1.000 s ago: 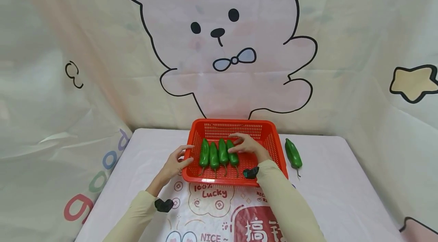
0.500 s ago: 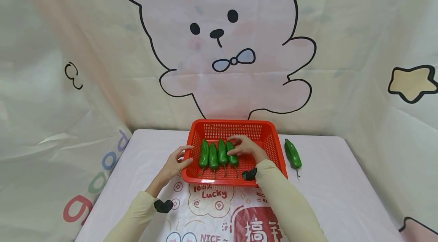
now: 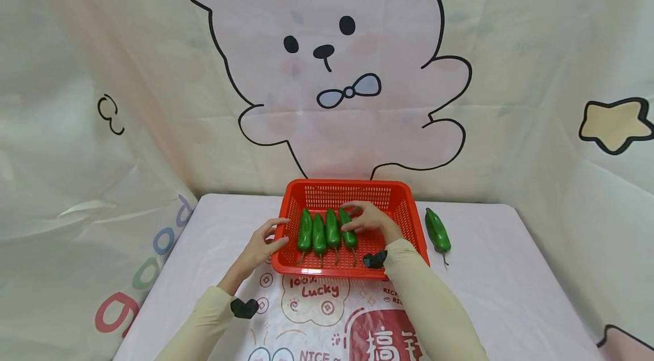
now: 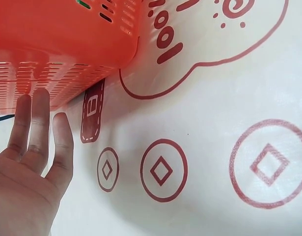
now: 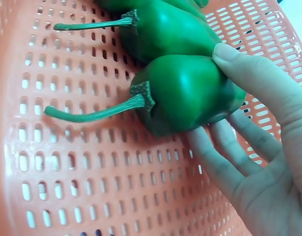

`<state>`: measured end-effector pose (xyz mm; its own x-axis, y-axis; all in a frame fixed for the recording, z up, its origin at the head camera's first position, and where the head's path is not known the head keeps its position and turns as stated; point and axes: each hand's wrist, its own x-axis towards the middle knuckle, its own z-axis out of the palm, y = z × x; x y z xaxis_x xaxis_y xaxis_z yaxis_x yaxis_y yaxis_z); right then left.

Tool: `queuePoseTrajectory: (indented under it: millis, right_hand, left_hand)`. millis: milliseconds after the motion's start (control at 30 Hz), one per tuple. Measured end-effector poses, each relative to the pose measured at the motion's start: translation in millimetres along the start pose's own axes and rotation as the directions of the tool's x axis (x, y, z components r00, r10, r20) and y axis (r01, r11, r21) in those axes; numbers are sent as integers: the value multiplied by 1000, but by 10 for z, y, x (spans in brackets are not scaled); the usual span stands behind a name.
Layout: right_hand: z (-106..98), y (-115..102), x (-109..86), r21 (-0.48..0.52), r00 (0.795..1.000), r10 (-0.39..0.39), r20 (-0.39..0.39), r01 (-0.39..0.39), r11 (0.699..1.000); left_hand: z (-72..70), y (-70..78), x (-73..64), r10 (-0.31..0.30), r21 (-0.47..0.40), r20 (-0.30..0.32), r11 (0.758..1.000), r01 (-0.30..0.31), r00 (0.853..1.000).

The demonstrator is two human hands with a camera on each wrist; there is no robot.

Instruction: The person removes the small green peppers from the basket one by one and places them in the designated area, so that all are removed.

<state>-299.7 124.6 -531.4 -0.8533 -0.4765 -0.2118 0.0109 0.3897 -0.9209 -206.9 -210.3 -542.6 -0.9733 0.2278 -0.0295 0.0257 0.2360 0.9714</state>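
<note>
In the head view, a red plastic basket (image 3: 352, 183) stands on the table with several green chili peppers lying side by side in it, stems toward the front. My right hand (image 3: 375, 220) holds the rightmost chili pepper (image 3: 349, 240). Its thumb (image 5: 229, 53) presses one side of that pepper in the right wrist view, and the other fingers reach along the opposite side. At the basket's left side, my left hand (image 3: 259, 246) has thumb and fingers spread. The left wrist view shows its fingers (image 4: 40, 118) nearly straight, tips at the slotted outer wall.
One more green chili pepper (image 3: 437, 229) lies on the table to the right of the basket. A white printed cloth (image 3: 301, 315) covers the tabletop. Behind and at both sides hang curtains with cartoon drawings.
My right hand has shifted only slightly at the rightmost chili pepper. The left hand, the basket and the other chili peppers keep their places.
</note>
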Motion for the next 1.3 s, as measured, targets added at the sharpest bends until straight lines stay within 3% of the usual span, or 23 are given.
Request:
queuePoseTrajectory:
  millis: [233, 500, 733, 967, 1300]
  right_hand:
    - [-91, -25, 29, 39, 1000, -23, 12, 22, 999]
    - [-162, -82, 74, 192, 998, -56, -6, 57, 980]
    - [-160, -159, 35, 225, 998, -54, -16, 56, 973]
    - [-146, -209, 2, 318, 999, -40, -9, 41, 947]
    - [-233, -274, -118, 260, 997, -72, -17, 74, 963]
  left_hand:
    - [9, -7, 0, 0, -6, 2, 1000, 0, 1000]
    - [13, 2, 1, -6, -5, 1, 1000, 6, 1000]
    - [7, 2, 0, -3, -9, 9, 1000, 4, 1000]
    - [16, 7, 8, -5, -8, 18, 1000, 6, 1000]
    - [-1, 15, 6, 15, 15, 13, 1000, -15, 1000]
